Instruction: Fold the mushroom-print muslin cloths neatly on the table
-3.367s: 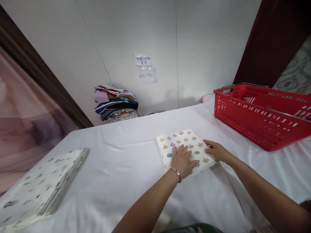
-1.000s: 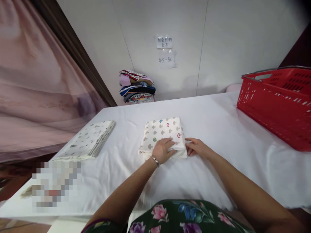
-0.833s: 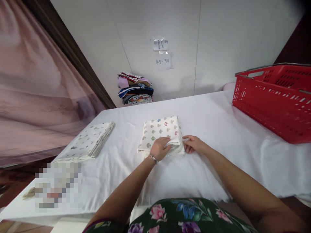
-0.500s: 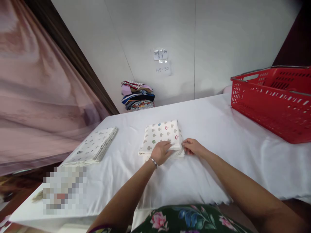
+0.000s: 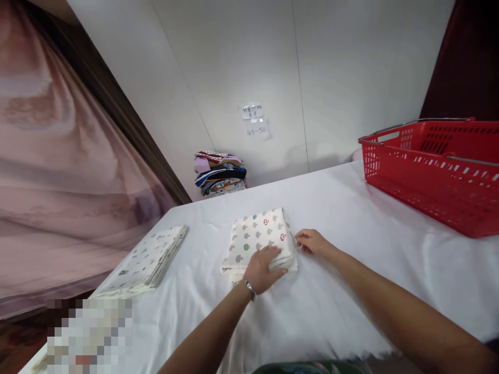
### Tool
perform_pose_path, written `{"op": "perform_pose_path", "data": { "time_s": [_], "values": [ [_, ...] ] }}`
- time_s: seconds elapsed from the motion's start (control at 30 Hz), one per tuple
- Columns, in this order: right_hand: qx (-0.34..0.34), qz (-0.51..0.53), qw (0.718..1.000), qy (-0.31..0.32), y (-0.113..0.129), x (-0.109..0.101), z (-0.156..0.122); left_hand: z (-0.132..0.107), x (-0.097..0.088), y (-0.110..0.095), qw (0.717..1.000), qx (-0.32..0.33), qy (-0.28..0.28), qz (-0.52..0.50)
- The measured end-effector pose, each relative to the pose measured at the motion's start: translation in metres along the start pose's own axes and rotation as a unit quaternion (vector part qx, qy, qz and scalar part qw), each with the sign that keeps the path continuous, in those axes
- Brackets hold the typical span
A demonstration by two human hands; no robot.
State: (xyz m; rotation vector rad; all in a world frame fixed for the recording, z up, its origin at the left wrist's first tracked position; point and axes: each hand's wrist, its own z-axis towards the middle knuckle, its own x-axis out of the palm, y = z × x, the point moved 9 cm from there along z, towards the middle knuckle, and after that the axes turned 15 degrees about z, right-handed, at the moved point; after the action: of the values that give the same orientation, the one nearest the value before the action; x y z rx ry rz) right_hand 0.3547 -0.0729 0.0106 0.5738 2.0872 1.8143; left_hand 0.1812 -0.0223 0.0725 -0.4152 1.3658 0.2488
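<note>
The left of the frame is filled by a draped pink curtain (image 5: pixel 70 171). At lower left, a folded cloth stack (image 5: pixel 144 262) with a small dark print is laid on the white-covered table (image 5: pixel 331 311). Near the centre, beyond the table's far edge, a pile of textiles (image 5: pixel 220 174) is seen, with handwritten signs (image 5: pixel 256 131) fixed to the wall. Just below the centre, a folded mushroom-print cloth (image 5: pixel 255 234) is pressed at its near side by the left hand (image 5: pixel 263 270), fingers laid flat, thumb spread wide. At the cloth's right edge, the right hand (image 5: pixel 315 243) is held with fingers bent and narrow; whether fabric is pinched cannot be told. At far right, a red basket (image 5: pixel 436 189) is set.
</note>
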Motion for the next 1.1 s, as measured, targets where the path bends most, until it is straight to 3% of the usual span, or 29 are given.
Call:
{"op": "perform_pose_path", "data": {
  "time_s": [0.13,0.23,0.4,0.53,0.7,0.83,1.1],
  "values": [
    [-0.011,-0.040,0.998,-0.038,0.011,-0.010,0.037,0.034,-0.027,0.034,0.995,-0.089,-0.009,-0.037],
    [-0.037,-0.081,0.994,-0.068,0.022,-0.011,0.065,0.073,-0.036,0.048,0.997,-0.076,-0.026,0.018],
    [-0.080,-0.147,0.980,-0.104,0.034,0.000,0.094,0.132,-0.013,0.046,0.990,-0.116,-0.005,0.074],
    [-0.089,-0.178,0.974,-0.105,0.035,0.003,0.105,0.162,0.004,0.034,0.983,-0.161,0.012,0.083],
    [-0.102,-0.192,0.973,-0.074,0.033,0.002,0.109,0.173,0.015,0.060,0.969,-0.241,0.047,0.016],
    [-0.117,-0.209,0.969,-0.063,0.035,0.004,0.109,0.171,0.015,0.080,0.966,-0.252,0.052,-0.027],
    [-0.152,-0.244,0.956,-0.065,0.043,0.016,0.105,0.168,0.016,0.082,0.967,-0.242,0.057,-0.052]
  ]
}}
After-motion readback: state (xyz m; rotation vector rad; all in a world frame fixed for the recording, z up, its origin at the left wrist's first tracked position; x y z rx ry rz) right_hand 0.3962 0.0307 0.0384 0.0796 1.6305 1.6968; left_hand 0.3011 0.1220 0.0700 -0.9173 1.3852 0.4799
